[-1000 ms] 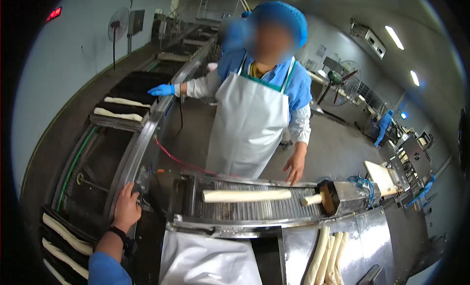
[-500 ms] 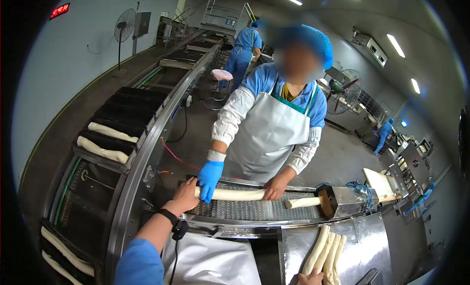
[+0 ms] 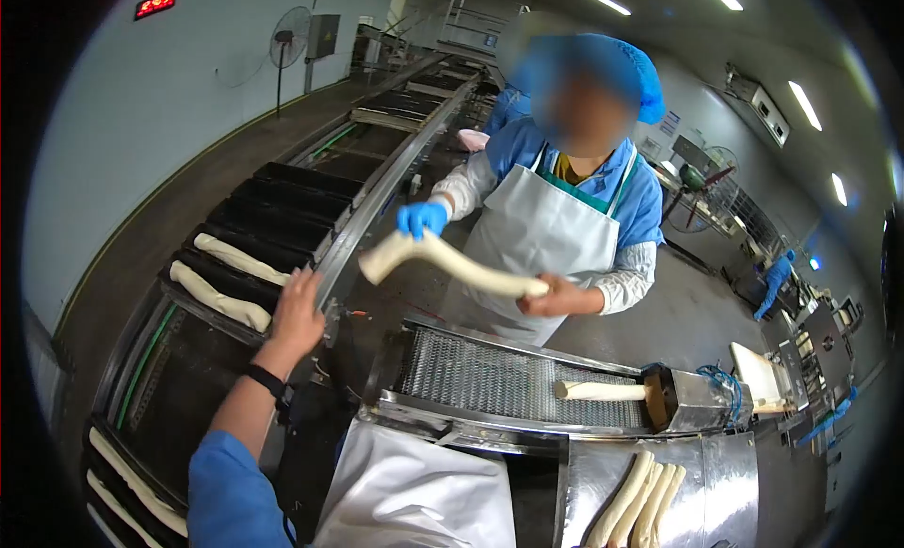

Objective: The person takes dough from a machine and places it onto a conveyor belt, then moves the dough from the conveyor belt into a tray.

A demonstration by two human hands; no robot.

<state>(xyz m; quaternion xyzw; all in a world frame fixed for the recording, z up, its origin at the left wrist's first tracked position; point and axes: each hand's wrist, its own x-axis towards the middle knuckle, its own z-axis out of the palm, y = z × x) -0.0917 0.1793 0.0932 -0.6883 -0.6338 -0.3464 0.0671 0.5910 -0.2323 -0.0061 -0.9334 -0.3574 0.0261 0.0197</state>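
My left hand (image 3: pixel 298 314), with a dark band at the wrist, is over the near right corner of a black baking tray (image 3: pixel 273 209). Its fingers are outstretched and it holds nothing. Just left of it, two pale dough logs lie in the tray's grooves: a front dough log (image 3: pixel 218 298) and another dough log (image 3: pixel 240 258) behind. Across the belt, a co-worker holds a bent dough log (image 3: pixel 447 261) in the air, a blue-gloved hand (image 3: pixel 422 218) at one end and a bare hand (image 3: pixel 559 297) at the other. My right hand is out of view.
A dough log (image 3: pixel 603 391) lies on the mesh belt (image 3: pixel 480 369) by a metal outlet (image 3: pixel 702 399). Several dough strips (image 3: pixel 626 501) rest on a steel table (image 3: pixel 725 473). A white cloth (image 3: pixel 414 491) is in front. A tray conveyor rail (image 3: pixel 353 251) runs along the left.
My left hand has left the dough log on the belt and moved left to the tray. The co-worker has lifted that log. My right hand has gone from the dough strips out of view.
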